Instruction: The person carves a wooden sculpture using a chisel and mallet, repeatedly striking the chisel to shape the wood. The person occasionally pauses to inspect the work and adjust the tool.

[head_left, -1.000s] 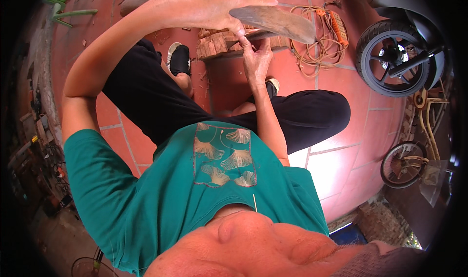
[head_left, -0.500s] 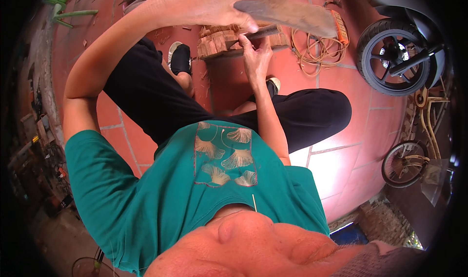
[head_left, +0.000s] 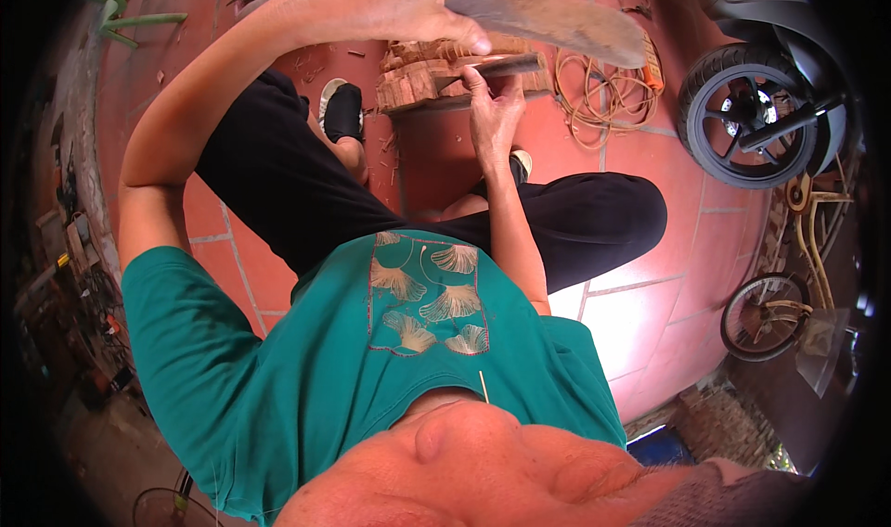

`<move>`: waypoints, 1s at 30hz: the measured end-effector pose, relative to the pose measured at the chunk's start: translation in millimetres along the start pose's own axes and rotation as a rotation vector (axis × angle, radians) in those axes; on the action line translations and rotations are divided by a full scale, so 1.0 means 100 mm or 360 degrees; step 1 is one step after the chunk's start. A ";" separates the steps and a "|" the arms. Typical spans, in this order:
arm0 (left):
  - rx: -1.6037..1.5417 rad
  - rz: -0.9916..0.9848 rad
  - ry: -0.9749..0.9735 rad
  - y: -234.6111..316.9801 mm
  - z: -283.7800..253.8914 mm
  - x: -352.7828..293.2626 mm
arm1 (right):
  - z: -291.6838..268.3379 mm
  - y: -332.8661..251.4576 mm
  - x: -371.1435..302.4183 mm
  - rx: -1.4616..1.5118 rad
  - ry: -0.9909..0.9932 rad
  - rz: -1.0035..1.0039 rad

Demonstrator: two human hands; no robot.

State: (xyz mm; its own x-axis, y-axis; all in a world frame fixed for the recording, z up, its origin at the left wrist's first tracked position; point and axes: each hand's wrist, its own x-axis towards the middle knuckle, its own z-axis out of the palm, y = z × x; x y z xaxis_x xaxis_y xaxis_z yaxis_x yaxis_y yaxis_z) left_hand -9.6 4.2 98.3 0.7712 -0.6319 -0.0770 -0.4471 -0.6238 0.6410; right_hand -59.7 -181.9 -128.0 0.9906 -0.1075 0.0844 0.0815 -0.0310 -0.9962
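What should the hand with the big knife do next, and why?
Probably bring the blade down in a short, careful chop onto the thin stick. The left hand holds the blade raised above it, and the right hand steadies the stick on the wooden block. The right hand's fingers sit close to the stick's end, so aim away from them.

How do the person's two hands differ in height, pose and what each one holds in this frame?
The left hand is raised high with its arm bent, gripping a broad dark blade. The right hand sits lower, arm stretched forward, pinching a thin dark strip against the wooden block. Both are bare and closed on something.
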 end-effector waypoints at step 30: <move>0.0507 -0.0068 -0.0011 -0.28 0.37 0.11 | 0.01 0.10 0.06 0.0199 -0.0080 0.0162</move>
State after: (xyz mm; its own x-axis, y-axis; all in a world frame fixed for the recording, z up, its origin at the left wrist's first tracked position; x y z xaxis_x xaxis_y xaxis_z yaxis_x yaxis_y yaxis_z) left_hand -5.0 -2.5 50.6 0.7897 -0.6045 -0.1044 -0.5346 -0.7617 0.3660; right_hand -52.5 -182.3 -137.7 0.9984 -0.0537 -0.0150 -0.0094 0.1019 -0.9947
